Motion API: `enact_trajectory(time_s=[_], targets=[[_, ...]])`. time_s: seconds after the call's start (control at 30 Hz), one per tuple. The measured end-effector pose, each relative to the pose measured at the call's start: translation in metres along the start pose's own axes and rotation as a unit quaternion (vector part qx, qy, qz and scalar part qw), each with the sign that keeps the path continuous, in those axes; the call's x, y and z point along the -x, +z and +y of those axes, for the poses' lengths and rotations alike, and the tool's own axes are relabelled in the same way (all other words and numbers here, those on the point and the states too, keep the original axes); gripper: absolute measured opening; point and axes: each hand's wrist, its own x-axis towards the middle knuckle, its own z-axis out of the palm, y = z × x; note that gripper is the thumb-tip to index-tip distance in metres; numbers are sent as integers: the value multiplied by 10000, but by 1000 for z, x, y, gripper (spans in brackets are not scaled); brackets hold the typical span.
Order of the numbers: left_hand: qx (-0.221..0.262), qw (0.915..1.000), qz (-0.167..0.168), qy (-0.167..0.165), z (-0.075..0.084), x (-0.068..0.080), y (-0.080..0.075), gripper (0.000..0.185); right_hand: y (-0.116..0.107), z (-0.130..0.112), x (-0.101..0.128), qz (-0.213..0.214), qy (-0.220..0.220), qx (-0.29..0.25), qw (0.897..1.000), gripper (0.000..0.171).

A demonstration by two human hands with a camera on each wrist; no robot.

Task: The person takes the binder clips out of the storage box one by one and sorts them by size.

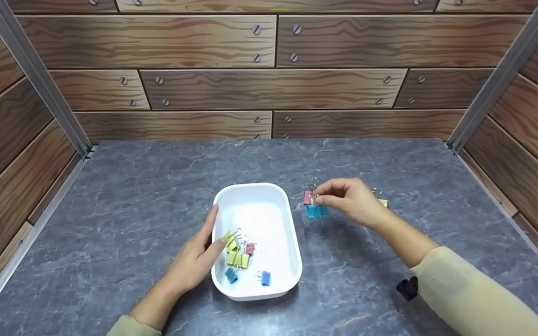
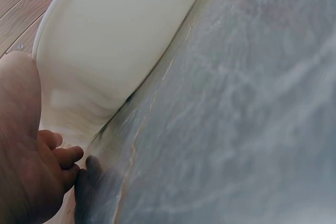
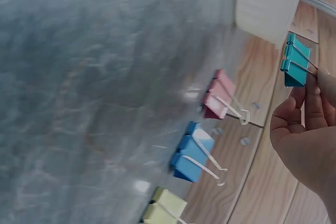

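My left hand (image 1: pixel 192 263) grips the left rim of a white plastic tub (image 1: pixel 264 217), thumb over the edge and fingers along the outer wall. Inside the tub lie yellow binder clips (image 1: pixel 237 260), a pink clip (image 1: pixel 250 248), a dark teal clip (image 1: pixel 231 275) and a blue clip (image 1: pixel 265 278). To the right of the tub, my right hand (image 1: pixel 357 203) pinches a teal binder clip (image 3: pixel 296 61) by its wire handles, above the table. Near it on the table stand a pink clip (image 3: pixel 219 95), a blue clip (image 3: pixel 192 151) and a pale yellow clip (image 3: pixel 164 206).
The grey marbled tabletop (image 1: pixel 157 186) is bounded by wood-patterned walls (image 1: pixel 203 88) at the back and sides. Metal posts (image 1: pixel 493 74) stand at the back corners. A black object (image 1: pixel 407 288) sits at the right sleeve's cuff.
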Motion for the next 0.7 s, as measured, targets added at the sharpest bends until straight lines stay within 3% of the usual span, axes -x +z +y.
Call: enact_trajectory(time_s=[0.7], targets=[[84,10000,-39,-38,0,0,0,73,8,34,4,-21,326,102,9994,16]])
